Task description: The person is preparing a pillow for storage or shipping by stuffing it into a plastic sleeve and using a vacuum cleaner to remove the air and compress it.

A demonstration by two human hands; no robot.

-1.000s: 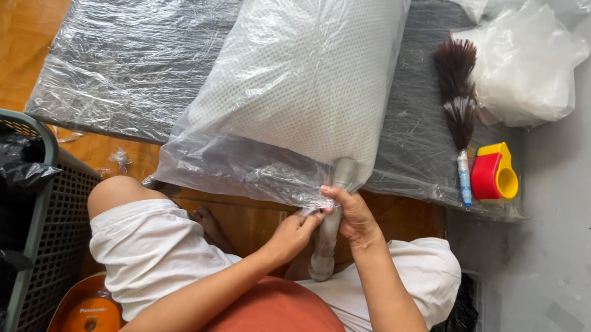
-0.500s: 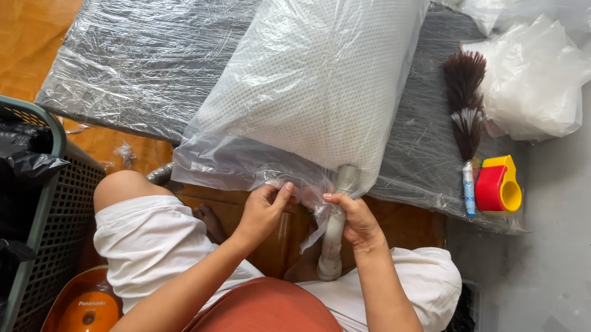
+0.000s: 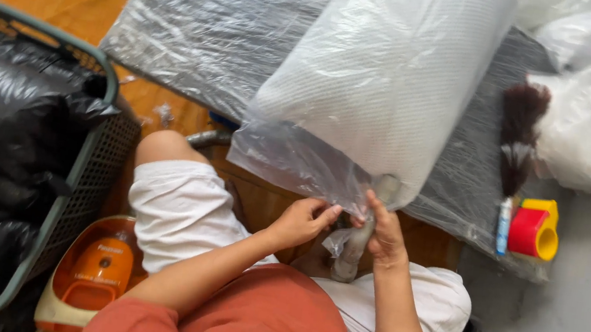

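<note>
A large white pillow (image 3: 386, 87) sealed in a clear plastic bag (image 3: 288, 161) is laid across a plastic-wrapped dark mat (image 3: 208, 22) on the floor, its open end turned toward the seated person so that the mouth of the bag can be reached from the lap. The loose film at that mouth is gathered around a grey hose nozzle (image 3: 366, 230), which is pushed into the bag's near end, beside the pillow's near corner. The film is pinched by the left hand (image 3: 300, 222), fingers together on the plastic, apparently so that the opening is closed about the nozzle. The nozzle and the film around it are clasped by the right hand (image 3: 384, 232), fingers wrapped and closed, which keeps the nozzle steady.

An orange vacuum cleaner (image 3: 90, 276) is set on the floor beside the left thigh, next to a green basket (image 3: 78, 186) lined with black bags. Near the mat's right edge lie a feather duster (image 3: 517, 139) and a red and yellow tape dispenser (image 3: 534, 230).
</note>
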